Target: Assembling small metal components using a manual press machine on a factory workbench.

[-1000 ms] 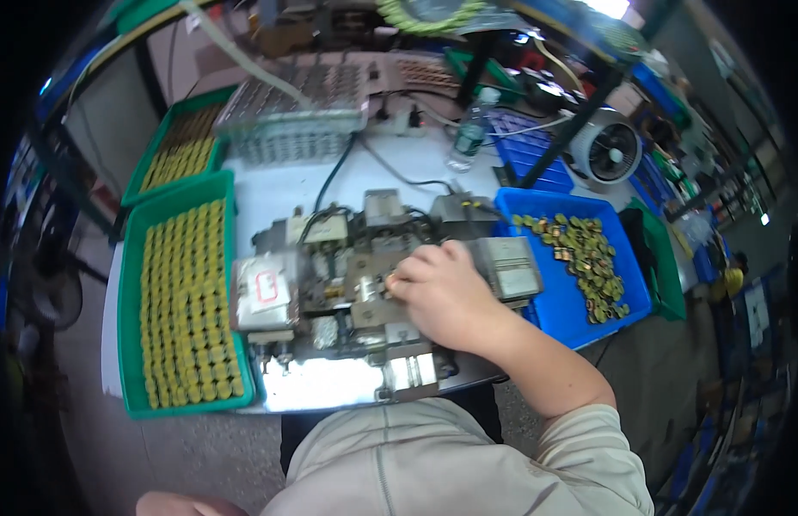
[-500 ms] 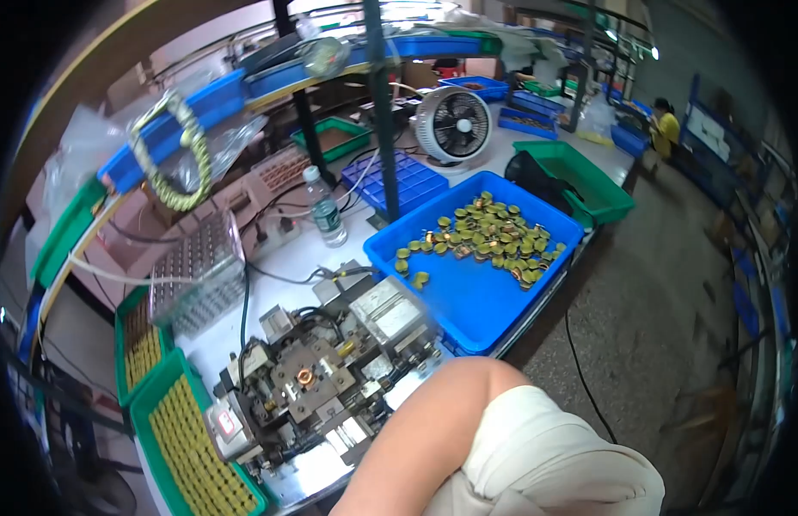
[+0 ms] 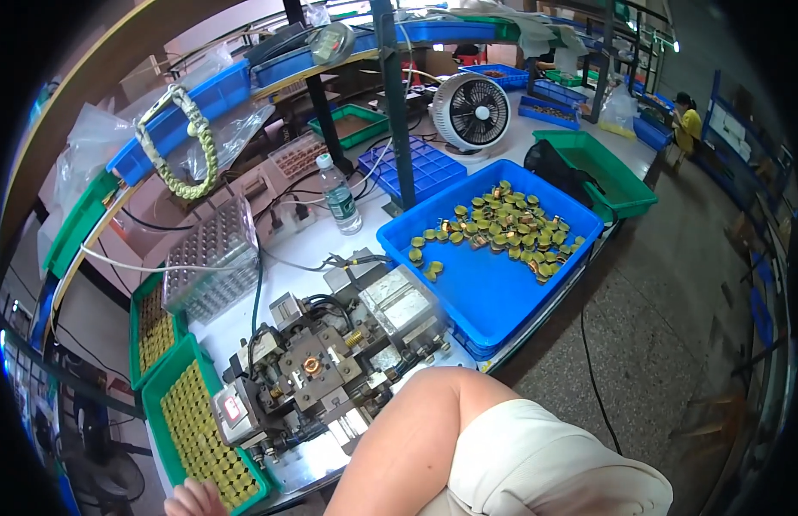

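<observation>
At the lower left edge, my left hand (image 3: 195,500) shows only its bent, bunched fingers. They are beside the near end of a green tray (image 3: 152,419) packed with rows of yellow-green round parts (image 3: 195,413). Whatever they hold, if anything, is hidden. My right arm, in a cream sleeve, bends at the elbow in front; its hand is outside the picture. Between tray and elbow stands a metal fixture machine (image 3: 317,365) with a copper ring (image 3: 312,366) at its centre. Right of the machine, a blue tray (image 3: 485,297) holds a loose heap of similar yellow-green parts (image 3: 511,228).
A water bottle (image 3: 340,198), a white fan (image 3: 471,112) and a blue divided tray (image 3: 420,176) stand behind. Clear plastic trays (image 3: 211,258) are stacked at left. A dark post (image 3: 396,112) rises beyond the blue tray. A person in yellow (image 3: 688,125) is far right.
The fingers of my left hand have come into view at the lower left, beside the green tray. The whole view has shifted slightly, and my right elbow sits a little lower.
</observation>
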{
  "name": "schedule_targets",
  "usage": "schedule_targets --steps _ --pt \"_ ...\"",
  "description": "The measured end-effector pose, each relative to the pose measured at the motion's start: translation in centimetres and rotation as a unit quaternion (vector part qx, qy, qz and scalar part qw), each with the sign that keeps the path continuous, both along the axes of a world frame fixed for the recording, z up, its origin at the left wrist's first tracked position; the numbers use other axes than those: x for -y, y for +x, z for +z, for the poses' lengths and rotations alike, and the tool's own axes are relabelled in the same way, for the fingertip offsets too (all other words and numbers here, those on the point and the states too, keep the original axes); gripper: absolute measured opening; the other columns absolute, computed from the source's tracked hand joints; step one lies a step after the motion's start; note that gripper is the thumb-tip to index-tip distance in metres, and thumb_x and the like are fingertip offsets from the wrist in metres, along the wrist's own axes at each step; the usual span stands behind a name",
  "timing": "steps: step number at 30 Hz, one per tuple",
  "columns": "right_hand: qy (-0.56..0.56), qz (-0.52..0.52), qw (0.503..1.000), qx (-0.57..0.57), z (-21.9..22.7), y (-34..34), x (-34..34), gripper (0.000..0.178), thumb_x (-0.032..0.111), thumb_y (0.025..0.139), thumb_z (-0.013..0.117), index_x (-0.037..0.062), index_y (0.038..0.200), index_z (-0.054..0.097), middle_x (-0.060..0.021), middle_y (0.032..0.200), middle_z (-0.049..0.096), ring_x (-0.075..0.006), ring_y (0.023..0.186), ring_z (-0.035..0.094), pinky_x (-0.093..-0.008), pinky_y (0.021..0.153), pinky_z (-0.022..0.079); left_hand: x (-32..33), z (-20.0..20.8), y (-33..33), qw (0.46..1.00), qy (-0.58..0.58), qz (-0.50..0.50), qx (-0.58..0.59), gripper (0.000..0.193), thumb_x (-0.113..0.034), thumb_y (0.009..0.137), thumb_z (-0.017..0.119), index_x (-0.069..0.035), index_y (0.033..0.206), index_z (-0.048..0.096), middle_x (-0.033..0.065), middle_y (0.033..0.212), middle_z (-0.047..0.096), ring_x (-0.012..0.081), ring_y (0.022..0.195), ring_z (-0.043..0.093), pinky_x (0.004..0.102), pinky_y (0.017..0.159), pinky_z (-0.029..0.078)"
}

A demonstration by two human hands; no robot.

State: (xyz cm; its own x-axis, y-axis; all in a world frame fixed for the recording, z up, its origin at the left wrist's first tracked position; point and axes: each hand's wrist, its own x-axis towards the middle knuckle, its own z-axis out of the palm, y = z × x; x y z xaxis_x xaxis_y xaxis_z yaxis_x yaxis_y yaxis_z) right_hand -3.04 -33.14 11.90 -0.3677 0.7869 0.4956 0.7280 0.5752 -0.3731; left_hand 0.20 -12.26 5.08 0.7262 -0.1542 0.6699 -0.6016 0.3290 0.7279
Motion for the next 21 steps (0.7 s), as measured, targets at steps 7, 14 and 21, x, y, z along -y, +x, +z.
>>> schedule_targets --steps 7,14,21 --pt "0.019 0.069 0.996 -0.054 2.2 2.2 2.0 0.032 0.028 0.092 0.051 0.0105 0.115 0.064 -0.013 0.114 0.064 -0.0312 0.095 0.053 -0.0525 0.084 0.038 0.3 -3.5 -1.3 0.983 -0.161 -0.044 -0.073 0.017 -0.008 0.1 0.045 -0.012 0.084 0.043 0.0031 0.08 0.038 0.0189 0.079 0.039 0.0302 0.078 0.035" --pt "0.005 0.132 0.983 -0.125 2.0 2.8 1.5 0.032 0.029 0.092 0.051 0.0122 0.117 0.064 -0.0098 0.115 0.064 -0.032 0.098 0.053 -0.0521 0.084 0.039 1.4 -3.3 -1.6 0.986 -0.12 0.031 -0.112 0.014 -0.005 0.098 0.042 -0.013 0.088 0.049 0.0034 0.081 0.046 0.0177 0.075 0.041 0.0283 0.074 0.036" --pt "-0.064 0.155 0.978 -0.127 0.1 1.2 -0.4 0.033 0.03 0.094 0.05 0.0145 0.121 0.062 -0.0112 0.123 0.061 -0.0331 0.105 0.052 -0.0522 0.086 0.041 2.2 -3.5 -1.7 0.988 -0.102 0.037 -0.112 0.007 -0.007 0.098 0.047 -0.011 0.092 0.048 0.0037 0.081 0.044 0.0166 0.075 0.039 0.0287 0.072 0.034"
